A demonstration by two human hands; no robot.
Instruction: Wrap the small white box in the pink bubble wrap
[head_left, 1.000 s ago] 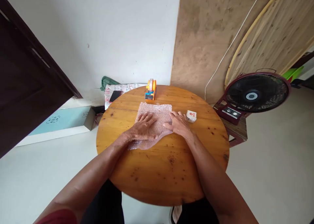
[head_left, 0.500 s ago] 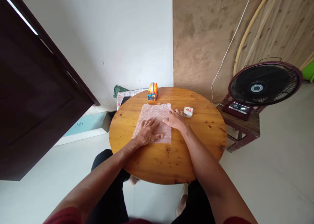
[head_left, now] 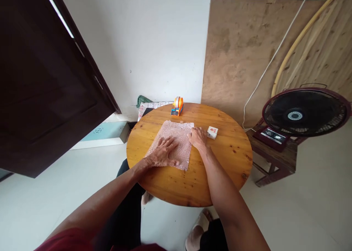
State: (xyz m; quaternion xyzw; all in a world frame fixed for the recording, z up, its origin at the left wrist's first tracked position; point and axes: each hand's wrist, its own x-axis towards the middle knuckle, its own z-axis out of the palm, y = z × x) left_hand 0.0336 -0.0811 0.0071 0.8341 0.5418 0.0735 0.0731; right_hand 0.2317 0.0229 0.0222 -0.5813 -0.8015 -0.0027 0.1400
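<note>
Two bare hands rest at a round, honey-coloured wooden worktop [head_left: 222, 163] with dark knots in its grain. A sheet of clear, pinkish bubble wrap [head_left: 183, 141] lies near the worktop's middle. The left hand [head_left: 162, 154] is palm down on the sheet, its fingers fanned wide and laid flat rather than gripping. The right hand [head_left: 198, 136] is at the sheet's right edge, its fingers bent; I cannot tell whether they pinch the plastic.

At the worktop's far edge stands an orange and blue tape dispenser [head_left: 178, 106]. On the worktop's right half, just beside the right hand, sits a small white box [head_left: 212, 132] (with red print on it).

Behind the worktop are a white wall [head_left: 154, 42] and, farther right, a brown board [head_left: 233, 53] crossed by a white cord [head_left: 271, 62]. Right of the worktop, a dark red fan [head_left: 306, 111] stands on a wooden stool [head_left: 277, 165]. Left of the worktop are a dark door [head_left: 49, 78] and a long pale blue box [head_left: 104, 131] on the pale floor [head_left: 101, 170].
</note>
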